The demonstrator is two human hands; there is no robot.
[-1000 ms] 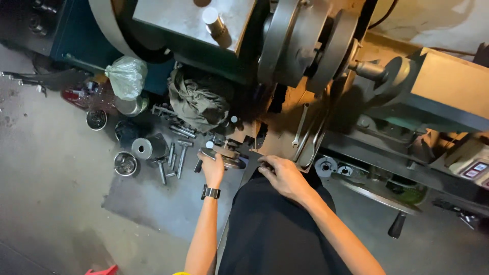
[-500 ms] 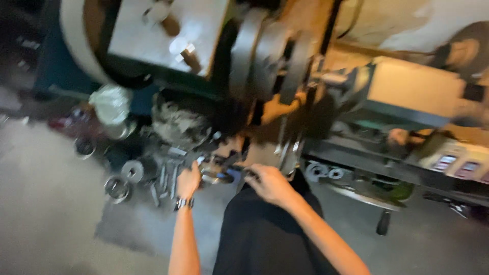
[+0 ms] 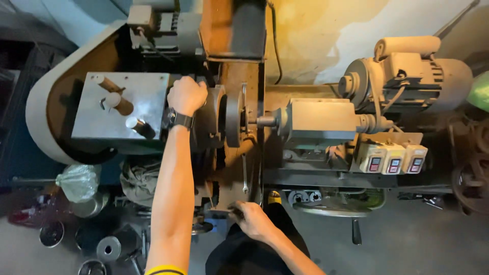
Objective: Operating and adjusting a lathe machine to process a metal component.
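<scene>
While left hand (image 3: 187, 95) fingers curl tight over the lathe chuck (image 3: 213, 118), right hand (image 3: 253, 220) fingers pinch a small dark part at the lathe bed (image 3: 239, 173) front edge, below the chuck. Judging by this: chuck steadied, no workpiece mounted yet. Part's identity and left fingertips are hidden.

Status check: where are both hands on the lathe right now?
Left hand gripping lathe chuck. Right hand low on front edge of lathe bed. Nothing blocking.

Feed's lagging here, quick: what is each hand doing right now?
Left hand: closed in a fist against the round grey metal chuck of the lathe.
Right hand: fingers curled at the lathe's lower front edge; what it holds cannot be told.
</scene>
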